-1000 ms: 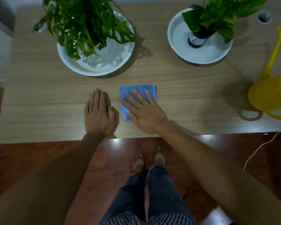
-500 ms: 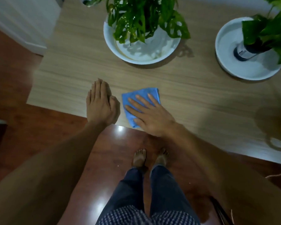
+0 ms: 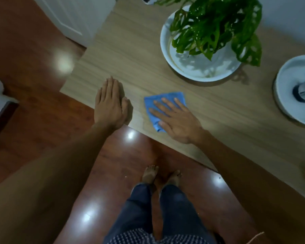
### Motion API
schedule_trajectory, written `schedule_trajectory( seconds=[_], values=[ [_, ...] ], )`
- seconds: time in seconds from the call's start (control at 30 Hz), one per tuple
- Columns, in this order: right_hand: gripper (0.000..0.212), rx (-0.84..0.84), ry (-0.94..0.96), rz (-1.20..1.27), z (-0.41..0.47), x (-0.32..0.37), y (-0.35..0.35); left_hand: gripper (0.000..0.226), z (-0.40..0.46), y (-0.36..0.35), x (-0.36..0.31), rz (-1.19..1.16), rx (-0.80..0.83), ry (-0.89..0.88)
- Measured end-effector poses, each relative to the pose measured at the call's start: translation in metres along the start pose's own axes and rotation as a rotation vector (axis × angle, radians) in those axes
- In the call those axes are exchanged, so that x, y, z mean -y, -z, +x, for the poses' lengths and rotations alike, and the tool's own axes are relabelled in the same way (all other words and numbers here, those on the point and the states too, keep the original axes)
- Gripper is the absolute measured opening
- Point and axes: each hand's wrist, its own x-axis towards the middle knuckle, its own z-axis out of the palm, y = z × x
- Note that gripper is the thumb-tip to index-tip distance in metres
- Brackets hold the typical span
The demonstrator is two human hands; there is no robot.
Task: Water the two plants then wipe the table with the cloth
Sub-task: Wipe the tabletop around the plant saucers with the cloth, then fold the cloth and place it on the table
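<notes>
A folded blue cloth [image 3: 165, 98] lies on the wooden table [image 3: 134, 55] near its front edge. My right hand [image 3: 176, 120] presses flat on the cloth with straight, spread fingers. My left hand [image 3: 111, 104] rests flat on the bare table to the left of the cloth, a gap between them. A leafy green plant [image 3: 217, 25] stands in a white dish [image 3: 199, 73] at the back. At the right edge a second white dish [image 3: 289, 81] holds a dark pot [image 3: 304, 92]; its plant is cut off by the frame.
The table's left corner is just left of my left hand. Red-brown floor [image 3: 33, 120] lies below and to the left, with my bare feet [image 3: 160, 176] near the table edge. A white door or cabinet [image 3: 74, 16] stands at the back left.
My view has swung left, so the yellow watering can is out of sight. My right hand with the cloth has moved apart from my left hand, widening the gap between them.
</notes>
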Motion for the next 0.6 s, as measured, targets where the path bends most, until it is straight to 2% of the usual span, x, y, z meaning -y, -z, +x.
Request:
schedule_trajectory(
  seconds=[0.1, 0.2, 0.3, 0.43, 0.5, 0.6],
  values=[
    [0.057, -0.086, -0.333, 0.108, 0.068, 0.000, 0.014, 0.068, 0.004, 0.006, 0.014, 0.004, 0.000, 0.020],
    [0.060, -0.133, -0.428, 0.129, 0.147, 0.031, 0.021, 0.068, 0.004, 0.009, 0.029, 0.022, -0.015, 0.034],
    [0.060, -0.079, -0.196, 0.037, 0.163, 0.055, 0.016, 0.066, 0.003, 0.014, 0.041, 0.017, -0.040, 0.053],
    [0.055, -0.005, 0.234, 0.021, 0.104, 0.055, 0.004, 0.066, 0.001, 0.027, 0.038, -0.024, -0.042, 0.093],
    [0.053, 0.061, 0.288, 0.090, 0.070, 0.051, 0.002, 0.068, 0.002, 0.035, 0.023, -0.070, -0.012, 0.087],
    [0.049, 0.155, 0.143, 0.458, 0.028, 0.048, 0.018, 0.069, 0.008, 0.044, -0.007, -0.148, 0.035, 0.033]
  ],
)
